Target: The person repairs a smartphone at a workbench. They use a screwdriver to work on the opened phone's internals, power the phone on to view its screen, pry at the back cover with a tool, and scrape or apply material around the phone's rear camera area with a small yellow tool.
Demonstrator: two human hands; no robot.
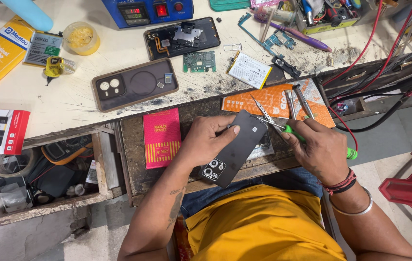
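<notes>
My left hand (208, 139) grips a dark grey phone back cover (235, 147) with camera rings at its lower end, thumb pressed on its upper face. The cover tilts over another phone part on the dark wooden bench (133, 145). My right hand (318, 149) holds a green-handled screwdriver (312, 141), its metal tip pointing at the cover's top right corner. Metal tweezers (262, 111) lie just above the cover on an orange packet (273, 100).
A red card (161, 137) lies left of my left hand. On the white table sit a brown phone case (135, 84), an opened phone (182, 36), a green circuit board (199, 61), a battery (250, 70) and a blue power supply (145, 11). An open drawer (46, 169) holds tape and tools. Red and black cables (360, 111) run at right.
</notes>
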